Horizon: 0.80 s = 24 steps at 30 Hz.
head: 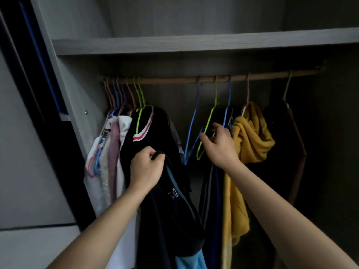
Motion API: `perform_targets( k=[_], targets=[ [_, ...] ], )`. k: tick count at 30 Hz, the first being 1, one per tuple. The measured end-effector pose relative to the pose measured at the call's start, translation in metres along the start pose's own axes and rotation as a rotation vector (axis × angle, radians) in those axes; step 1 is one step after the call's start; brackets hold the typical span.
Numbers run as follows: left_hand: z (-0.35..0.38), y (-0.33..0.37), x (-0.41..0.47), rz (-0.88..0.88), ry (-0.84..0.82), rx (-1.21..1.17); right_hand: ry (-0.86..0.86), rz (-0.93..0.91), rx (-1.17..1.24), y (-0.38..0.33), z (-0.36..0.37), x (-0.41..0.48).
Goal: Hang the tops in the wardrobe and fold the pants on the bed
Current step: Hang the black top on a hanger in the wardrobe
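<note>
Head view puts me right at the open wardrobe, looking over the person's arms. The dark top with teal binding inside its neckline hangs down from the left hand, low and left of centre, in front of the clothes already on the rail. That hand is fisted tight on the collar, with the cloth bunched in the curled fingers. The rest of the garment drops straight down, so its long axis is vertical and the neck opening sits at the top, beside the knuckles.

The right hand is up and to the right of it, at an empty lime-green wire hanger hooked on the wooden rail. Its thumb and curled fingers seem to pinch the sloping shoulder wire, though the light is dim and I can't see how firm the hold is.

So the hanger lies up and to the right of the collar, near it but not touching, and the right hand is the one on it. My guess is that the hanger must come off the rail and down to the neck opening.

An empty blue wire hanger hangs just left of the green one. A mustard-yellow hooded garment hangs just right of the right hand. A black top with a red-and-white striped collar hangs behind the left hand. A grey shelf runs above the rail.
</note>
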State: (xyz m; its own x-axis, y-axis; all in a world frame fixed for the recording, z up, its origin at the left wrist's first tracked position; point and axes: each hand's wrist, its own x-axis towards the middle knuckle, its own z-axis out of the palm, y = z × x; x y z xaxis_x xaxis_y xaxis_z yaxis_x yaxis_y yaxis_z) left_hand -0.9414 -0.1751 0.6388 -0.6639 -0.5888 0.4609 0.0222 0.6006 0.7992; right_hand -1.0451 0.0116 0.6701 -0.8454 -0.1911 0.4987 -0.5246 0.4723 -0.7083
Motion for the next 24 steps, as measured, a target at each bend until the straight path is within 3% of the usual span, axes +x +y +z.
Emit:
perform_targets(
  k=[9,13,17,20,24],
  targets=[
    [-0.004,-0.022,0.014,0.054,-0.059,-0.095,0.053,0.084,-0.283,0.007,0.036,0.001],
    [-0.006,-0.025,0.015,-0.005,-0.063,-0.154,0.13,0.184,-0.382,0.013,0.032,0.004],
    [-0.009,-0.024,0.013,-0.01,-0.051,-0.155,0.347,-0.091,-0.658,0.001,0.032,-0.002],
    [-0.01,-0.024,0.011,-0.014,-0.046,-0.136,0.177,-0.167,-0.757,-0.017,0.04,-0.004],
    [-0.012,-0.026,0.011,-0.043,-0.016,-0.105,0.019,0.039,-0.558,-0.011,0.041,0.005]
  ],
)
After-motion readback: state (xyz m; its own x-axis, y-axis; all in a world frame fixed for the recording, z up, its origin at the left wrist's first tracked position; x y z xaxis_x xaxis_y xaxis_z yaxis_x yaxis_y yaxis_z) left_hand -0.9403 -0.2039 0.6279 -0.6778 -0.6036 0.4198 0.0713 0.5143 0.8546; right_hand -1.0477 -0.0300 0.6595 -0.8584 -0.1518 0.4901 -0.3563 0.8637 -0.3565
